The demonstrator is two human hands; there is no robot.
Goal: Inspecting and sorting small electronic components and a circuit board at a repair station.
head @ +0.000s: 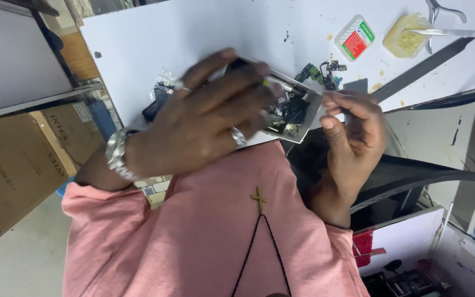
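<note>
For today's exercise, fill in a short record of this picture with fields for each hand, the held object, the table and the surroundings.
Left hand: left hand, rings and a metal wristwatch, fingers spread over the opened phone.
Right hand: right hand, fingertips pinching the phone's right edge.
Held object: opened phone, silver frame, dark inner parts exposed, held above the table edge.
Table: white table with small circuit parts, a small red and green tin, a yellowish paste tub, tweezers.
Surroundings: cardboard boxes at the left.
</note>
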